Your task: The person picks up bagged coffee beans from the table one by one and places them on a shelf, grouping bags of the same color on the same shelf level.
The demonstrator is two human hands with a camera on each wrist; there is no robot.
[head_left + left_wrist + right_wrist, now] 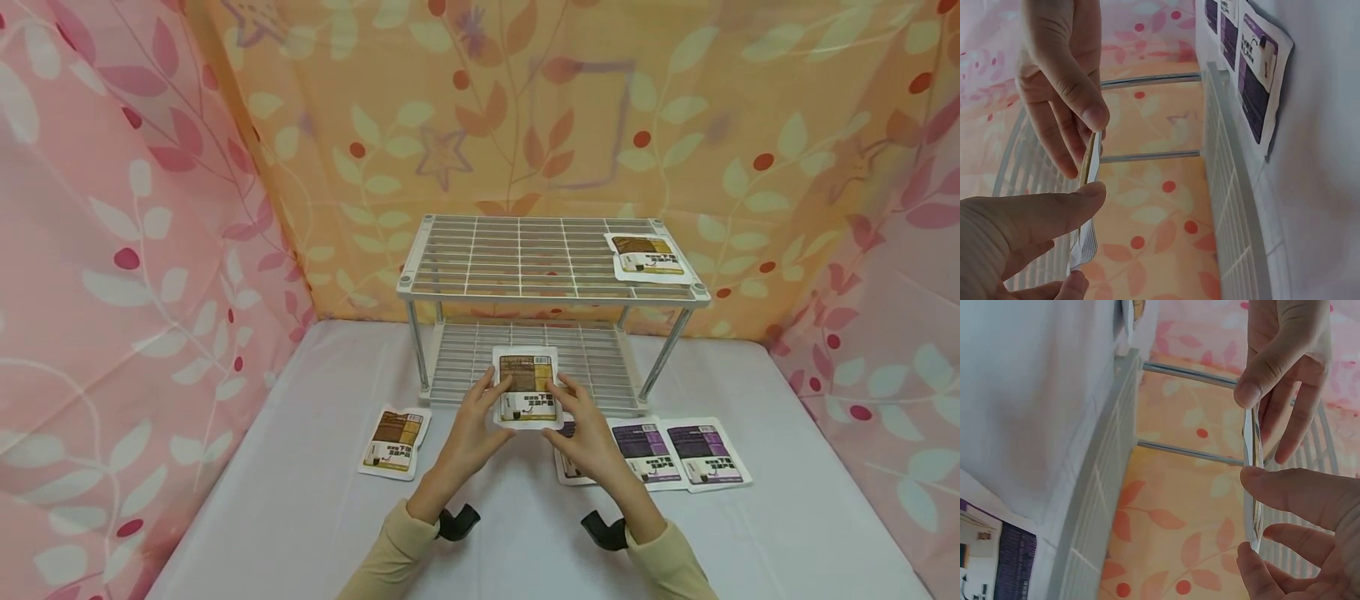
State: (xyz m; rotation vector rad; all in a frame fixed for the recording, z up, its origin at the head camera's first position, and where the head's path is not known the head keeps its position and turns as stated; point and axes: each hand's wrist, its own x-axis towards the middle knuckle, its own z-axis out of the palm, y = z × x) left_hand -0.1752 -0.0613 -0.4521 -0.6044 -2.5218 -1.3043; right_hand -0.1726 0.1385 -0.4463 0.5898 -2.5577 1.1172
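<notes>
A white-edged pouch with a brown and yellow label (527,387) is held up between both hands, in front of the rack's lower shelf. My left hand (474,421) pinches its left edge, and my right hand (588,429) pinches the right edge. Both wrist views show the pouch (1088,240) nearly edge-on, thumbs on one side and fingers on the other. Below and right, purple-labelled pouches (645,454) lie in a row on the table, one partly hidden by the right hand. Another brown-labelled pouch (394,443) lies left of the left hand.
Behind the hands stands a two-tier white wire rack (517,293) with metal legs. One brown-labelled pouch (649,257) lies on its top shelf at the right. A white cloth (300,500) covers the table. Patterned curtains (480,108) enclose the back and sides.
</notes>
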